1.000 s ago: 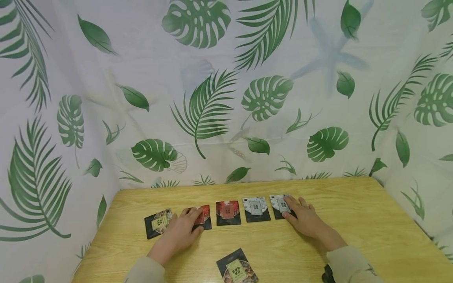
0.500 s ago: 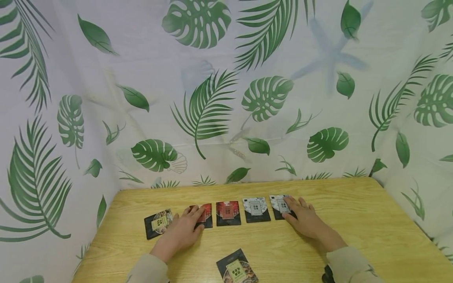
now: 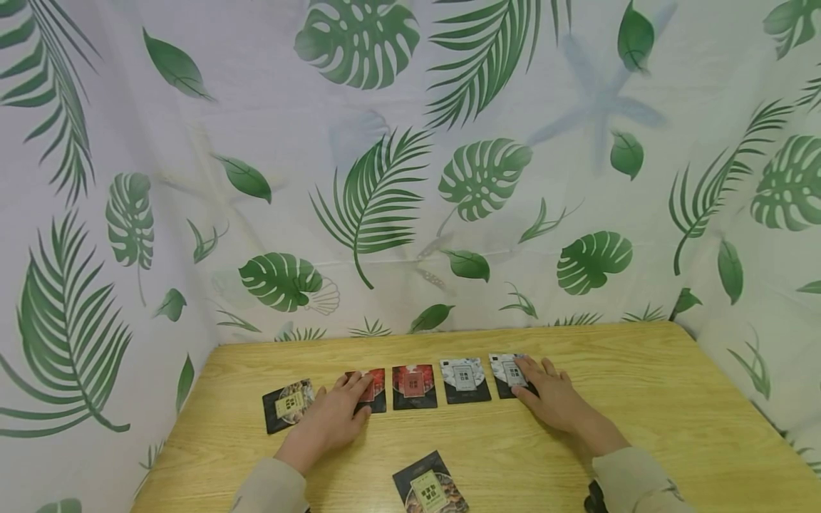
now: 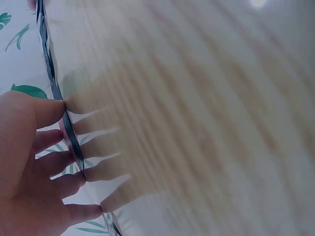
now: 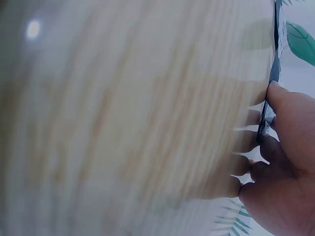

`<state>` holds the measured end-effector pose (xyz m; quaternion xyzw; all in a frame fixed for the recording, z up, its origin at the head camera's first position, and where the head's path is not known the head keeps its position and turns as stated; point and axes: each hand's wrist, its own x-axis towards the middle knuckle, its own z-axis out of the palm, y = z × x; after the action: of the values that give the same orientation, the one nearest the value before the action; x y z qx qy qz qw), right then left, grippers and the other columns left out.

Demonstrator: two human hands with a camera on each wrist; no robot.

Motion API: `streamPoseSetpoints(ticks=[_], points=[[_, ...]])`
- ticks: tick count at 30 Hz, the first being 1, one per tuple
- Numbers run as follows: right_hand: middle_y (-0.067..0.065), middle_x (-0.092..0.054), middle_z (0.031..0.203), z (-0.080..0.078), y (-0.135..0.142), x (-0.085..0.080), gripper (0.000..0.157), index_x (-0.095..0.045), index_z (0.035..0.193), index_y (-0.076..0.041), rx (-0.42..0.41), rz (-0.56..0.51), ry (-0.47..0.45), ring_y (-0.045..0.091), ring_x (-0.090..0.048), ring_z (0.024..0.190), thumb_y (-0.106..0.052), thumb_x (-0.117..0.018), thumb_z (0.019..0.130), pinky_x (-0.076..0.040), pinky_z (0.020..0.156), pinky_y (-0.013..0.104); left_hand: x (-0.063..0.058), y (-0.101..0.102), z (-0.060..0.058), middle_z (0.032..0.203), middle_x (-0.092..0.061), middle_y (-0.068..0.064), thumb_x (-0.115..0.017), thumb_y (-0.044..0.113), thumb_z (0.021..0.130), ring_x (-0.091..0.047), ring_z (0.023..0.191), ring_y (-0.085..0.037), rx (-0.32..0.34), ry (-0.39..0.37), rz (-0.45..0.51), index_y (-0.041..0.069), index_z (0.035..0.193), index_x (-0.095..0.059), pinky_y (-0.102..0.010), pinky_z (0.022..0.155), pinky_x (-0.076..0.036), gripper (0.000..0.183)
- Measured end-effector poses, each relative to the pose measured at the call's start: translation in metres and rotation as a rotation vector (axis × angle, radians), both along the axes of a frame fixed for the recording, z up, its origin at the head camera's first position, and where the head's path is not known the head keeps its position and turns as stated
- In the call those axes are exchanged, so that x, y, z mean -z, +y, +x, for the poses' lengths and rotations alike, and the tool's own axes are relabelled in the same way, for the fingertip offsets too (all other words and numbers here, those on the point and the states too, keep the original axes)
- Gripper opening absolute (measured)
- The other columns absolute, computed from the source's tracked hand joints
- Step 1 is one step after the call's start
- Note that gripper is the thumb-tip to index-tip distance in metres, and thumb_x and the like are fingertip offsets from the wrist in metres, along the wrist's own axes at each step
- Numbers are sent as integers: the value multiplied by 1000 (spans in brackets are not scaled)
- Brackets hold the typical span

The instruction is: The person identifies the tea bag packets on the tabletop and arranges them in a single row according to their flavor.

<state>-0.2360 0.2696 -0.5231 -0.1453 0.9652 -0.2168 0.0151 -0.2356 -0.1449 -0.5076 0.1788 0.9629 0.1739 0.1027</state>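
Observation:
A row of flat food sachets lies on the wooden table. My left hand (image 3: 330,420) rests its fingertips on a red-and-black sachet (image 3: 377,390), covering its left part. A second red-and-black sachet (image 3: 414,388) lies just right of it. Beyond that come a white-and-black sachet (image 3: 465,381) and, at the right end, a similar white-and-black sachet (image 3: 505,372). The right hand (image 3: 554,400) touches that last one with fingers and thumb spread. In the wrist views the left hand (image 4: 39,172) and right hand (image 5: 285,152) have their fingertips down at thin sachet edges.
At the row's left end, a tilted sachet with a yellow label (image 3: 288,405) lies partly beside my left hand. Another yellow-label sachet (image 3: 430,486) lies nearer the front. A leaf-printed cloth (image 3: 410,214) hangs behind the table (image 3: 673,413).
My left hand has shifted slightly right, and the red-and-black sachet under it slid along toward its red neighbour. The right hand has stayed in place.

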Motion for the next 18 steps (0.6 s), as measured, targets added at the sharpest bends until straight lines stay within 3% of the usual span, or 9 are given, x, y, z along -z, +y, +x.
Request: streamPoseSetpoints(ticks=[18], points=[[34,-40,161,-1,1,3,64,-39,160,3,0,5,13,66,-27,149,-32,-57,110,-23,114,84,3,-5,-1,170,-37,-16,-58,34,110,-33,157,-44,12,16,11,18,165,-39,-77,120,-27,61]])
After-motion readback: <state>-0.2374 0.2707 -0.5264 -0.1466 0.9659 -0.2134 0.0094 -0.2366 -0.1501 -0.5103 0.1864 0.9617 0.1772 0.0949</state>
